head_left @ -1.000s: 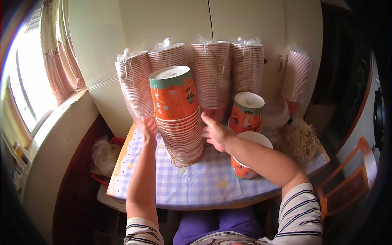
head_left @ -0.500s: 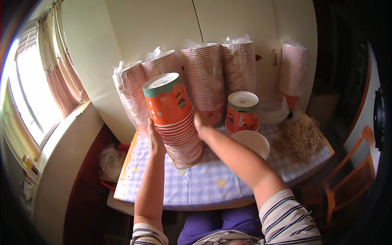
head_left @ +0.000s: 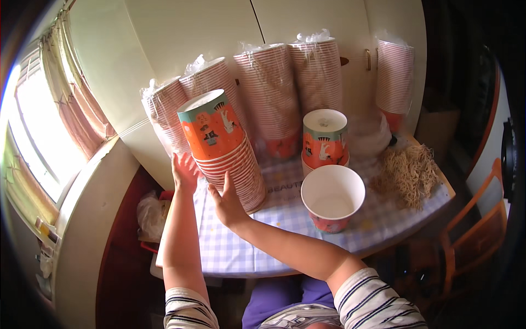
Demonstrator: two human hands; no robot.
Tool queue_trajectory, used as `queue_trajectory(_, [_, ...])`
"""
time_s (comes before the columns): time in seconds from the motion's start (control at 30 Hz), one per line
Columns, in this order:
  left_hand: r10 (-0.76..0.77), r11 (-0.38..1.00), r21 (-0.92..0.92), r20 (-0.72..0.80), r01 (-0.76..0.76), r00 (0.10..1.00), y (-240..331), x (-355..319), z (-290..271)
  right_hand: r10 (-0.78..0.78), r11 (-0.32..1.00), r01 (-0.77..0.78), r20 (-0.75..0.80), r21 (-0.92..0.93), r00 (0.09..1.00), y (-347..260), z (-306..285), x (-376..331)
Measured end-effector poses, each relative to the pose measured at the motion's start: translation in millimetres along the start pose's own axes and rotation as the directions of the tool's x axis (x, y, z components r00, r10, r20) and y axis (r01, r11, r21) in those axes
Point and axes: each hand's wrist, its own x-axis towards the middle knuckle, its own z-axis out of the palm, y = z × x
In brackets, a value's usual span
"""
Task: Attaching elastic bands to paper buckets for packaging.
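A tall stack of paper tubs [head_left: 219, 145], red-orange with a green band at the base, stands upside down and tilted slightly to the left. My left hand [head_left: 185, 172] is at its left side with fingers spread. In front of the stack, my right hand [head_left: 227, 205] has its thumb and fingers stretched out, against or very near the rims. To the right, a shorter group of upside-down paper tubs [head_left: 324, 151] stands behind a single paper tub [head_left: 333, 200] that sits mouth up, showing its white inside.
Several tall stacks of tubs wrapped in clear plastic [head_left: 268, 98] line the back of the checked table [head_left: 246, 263]. A tangled heap of tan string [head_left: 411, 172] lies at the right beside a clear plastic bag [head_left: 368, 134]. A wooden chair [head_left: 474, 241] stands at the right.
The tilted stack has been turned so its printed figures face differently. My right hand has moved from its right side round to the front, and the fingers of both hands have spread.
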Motion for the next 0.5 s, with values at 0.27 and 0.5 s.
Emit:
queue_trajectory(0.27, [0.622, 0.676, 0.463, 0.058, -0.573, 0.781, 32, -49, 31, 0.169, 0.984, -0.152, 0.214, -0.093, 0.962, 60, -68, -55])
queue_trajectory(0.5, [0.705, -0.081, 0.711, 0.536, -0.698, 0.464, 79, -66, 94, -0.098, 0.946, 0.207, 0.388, -0.249, 0.916, 103, -120, -88])
